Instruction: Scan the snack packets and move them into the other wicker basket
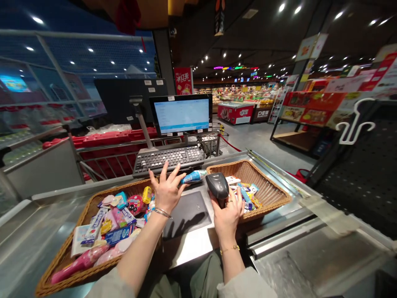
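Observation:
My right hand (228, 211) is wrapped round the handle of a black barcode scanner (218, 186), whose head faces forward over the counter. With thumb and index finger, my left hand (169, 192) pinches one end of a small blue tube-shaped package (194, 177); its other fingers are spread above the keyboard's edge. A white label with a barcode shows on the package, which lies just left of the scanner head. To the left, a wicker basket (57, 258) holds many small snacks and toys. The wicker basket on the right (269, 192) holds fewer packets.
Ahead stand a keyboard (169, 159) and a lit monitor (182, 116). A dark flat pad (189, 215) is set into the metal counter (288, 260) between the baskets. A white hook (355, 124) hangs at the right on a black panel. Store shelves lie beyond.

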`<control>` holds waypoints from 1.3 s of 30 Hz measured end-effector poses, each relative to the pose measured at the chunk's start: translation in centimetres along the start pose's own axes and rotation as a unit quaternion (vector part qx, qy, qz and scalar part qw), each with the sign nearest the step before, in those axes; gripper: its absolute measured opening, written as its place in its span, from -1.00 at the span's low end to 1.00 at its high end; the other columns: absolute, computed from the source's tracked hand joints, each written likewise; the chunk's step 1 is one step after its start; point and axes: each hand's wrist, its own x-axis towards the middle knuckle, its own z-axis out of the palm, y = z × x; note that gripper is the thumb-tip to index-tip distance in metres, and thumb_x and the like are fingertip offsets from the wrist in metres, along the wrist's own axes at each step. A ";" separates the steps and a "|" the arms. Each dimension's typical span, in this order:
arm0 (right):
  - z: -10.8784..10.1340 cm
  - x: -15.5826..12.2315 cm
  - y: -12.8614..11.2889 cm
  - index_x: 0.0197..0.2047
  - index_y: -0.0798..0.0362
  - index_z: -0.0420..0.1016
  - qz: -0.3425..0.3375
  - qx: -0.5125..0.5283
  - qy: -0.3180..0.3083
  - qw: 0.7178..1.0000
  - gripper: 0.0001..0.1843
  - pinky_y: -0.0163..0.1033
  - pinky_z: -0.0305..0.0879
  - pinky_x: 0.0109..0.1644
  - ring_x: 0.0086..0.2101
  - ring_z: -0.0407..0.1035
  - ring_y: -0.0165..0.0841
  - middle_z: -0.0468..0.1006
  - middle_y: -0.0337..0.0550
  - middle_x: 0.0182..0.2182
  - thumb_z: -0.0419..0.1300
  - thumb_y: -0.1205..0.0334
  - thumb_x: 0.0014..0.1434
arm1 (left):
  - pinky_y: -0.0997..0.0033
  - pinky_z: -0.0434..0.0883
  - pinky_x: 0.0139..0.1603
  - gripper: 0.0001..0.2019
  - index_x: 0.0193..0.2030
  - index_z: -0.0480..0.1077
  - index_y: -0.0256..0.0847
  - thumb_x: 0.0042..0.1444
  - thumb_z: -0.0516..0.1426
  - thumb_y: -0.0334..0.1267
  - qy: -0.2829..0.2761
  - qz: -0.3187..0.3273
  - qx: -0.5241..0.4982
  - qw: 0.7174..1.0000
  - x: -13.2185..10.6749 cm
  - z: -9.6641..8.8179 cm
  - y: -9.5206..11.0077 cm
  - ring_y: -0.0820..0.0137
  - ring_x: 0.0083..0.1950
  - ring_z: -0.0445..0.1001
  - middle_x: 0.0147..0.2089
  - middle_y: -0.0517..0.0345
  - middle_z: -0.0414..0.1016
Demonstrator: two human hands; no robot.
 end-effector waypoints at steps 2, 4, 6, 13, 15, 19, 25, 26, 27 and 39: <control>-0.1 0.3 0.2 0.11 0.09 0.45 0.013 -0.017 0.008 1.000 -0.44 0.30 -0.13 0.30 0.29 0.09 0.04 0.48 0.15 0.10 0.18 -0.12 0.19 | -0.39 -0.44 0.39 -0.72 0.00 0.51 0.05 0.14 0.23 -0.12 0.001 0.005 -0.005 1.000 0.3 0.1 0.3 0.00 0.45 0.08 0.25 0.15 0.43; -0.2 0.7 0.4 0.12 0.10 0.45 0.024 -0.029 0.024 0.999 -0.42 0.30 -0.13 0.31 0.28 0.09 0.04 0.46 0.17 0.12 0.18 -0.14 0.18 | -0.41 -0.44 0.38 -0.74 -0.01 0.52 0.06 0.14 0.23 -0.13 0.004 0.008 -0.013 1.000 0.7 0.3 0.7 -0.02 0.44 0.10 0.25 0.14 0.44; -0.3 1.1 0.6 0.08 0.11 0.48 0.029 -0.035 0.039 0.998 -0.43 0.30 -0.11 0.30 0.28 0.09 0.05 0.47 0.18 0.11 0.18 -0.14 0.18 | -0.43 -0.44 0.37 -0.75 -0.03 0.53 0.06 0.13 0.23 -0.14 0.005 0.012 -0.022 1.000 1.1 0.4 1.0 -0.04 0.43 0.11 0.24 0.14 0.45; -0.3 2.1 1.8 -0.10 0.10 0.58 0.083 -0.049 0.083 0.992 -0.46 0.32 -0.15 0.31 0.27 0.13 0.04 0.49 0.16 0.10 0.21 -0.21 0.13 | -0.41 -0.45 0.38 -0.76 -0.03 0.52 0.04 0.15 0.22 -0.13 0.005 0.032 -0.029 0.999 2.0 1.4 2.3 -0.02 0.43 0.11 0.24 0.16 0.44; -0.3 2.2 2.4 -0.13 0.10 0.60 0.097 -0.053 0.093 0.990 -0.46 0.31 -0.17 0.32 0.27 0.14 0.05 0.52 0.14 0.08 0.21 -0.22 0.12 | -0.40 -0.45 0.39 -0.77 -0.04 0.52 0.04 0.16 0.21 -0.13 0.009 0.040 -0.029 0.999 2.2 1.8 2.7 -0.02 0.43 0.12 0.23 0.17 0.45; -0.3 2.5 3.3 -0.13 0.10 0.61 0.120 -0.058 0.117 0.984 -0.45 0.35 -0.13 0.29 0.25 0.16 0.09 0.52 0.19 0.06 0.20 -0.23 0.12 | -0.39 -0.45 0.39 -0.79 -0.04 0.52 0.06 0.18 0.20 -0.13 0.016 0.054 -0.038 0.998 2.5 2.7 3.5 -0.01 0.42 0.14 0.22 0.17 0.46; -0.8 2.9 4.4 -0.26 0.11 0.62 0.125 -0.089 0.179 0.972 -0.46 0.31 0.02 0.24 0.18 0.25 0.13 0.56 0.21 -0.01 0.19 -0.25 0.12 | -0.35 -0.45 0.41 -0.78 -0.01 0.51 0.09 0.21 0.17 -0.12 0.009 0.080 -0.056 0.995 3.2 4.2 5.3 0.04 0.44 0.10 0.24 0.21 0.44; -0.9 3.0 4.6 -0.26 0.12 0.62 0.125 -0.095 0.189 0.969 -0.46 0.29 0.06 0.23 0.16 0.28 0.13 0.56 0.23 -0.02 0.20 -0.24 0.12 | -0.35 -0.45 0.41 -0.78 0.00 0.50 0.10 0.22 0.16 -0.13 0.004 0.083 -0.060 0.995 3.4 4.6 5.9 0.05 0.45 0.09 0.25 0.21 0.43; -0.9 3.0 4.8 -0.26 0.13 0.62 0.127 -0.099 0.198 0.967 -0.46 0.27 0.10 0.22 0.15 0.29 0.14 0.56 0.25 -0.04 0.21 -0.23 0.11 | -0.35 -0.44 0.41 -0.76 0.02 0.49 0.11 0.24 0.14 -0.14 -0.002 0.086 -0.064 0.994 3.7 5.0 6.6 0.05 0.46 0.06 0.26 0.21 0.42; -1.2 2.8 5.6 -0.34 0.23 0.61 0.129 -0.096 0.207 0.965 -0.45 0.27 0.14 0.23 0.16 0.29 0.18 0.56 0.35 -0.07 0.24 -0.19 0.12 | -0.34 -0.52 0.39 -0.47 0.34 0.22 -0.12 0.25 0.09 -0.07 -0.110 0.053 -0.071 0.990 2.9 5.2 9.3 0.04 0.51 -0.15 0.46 -0.02 0.04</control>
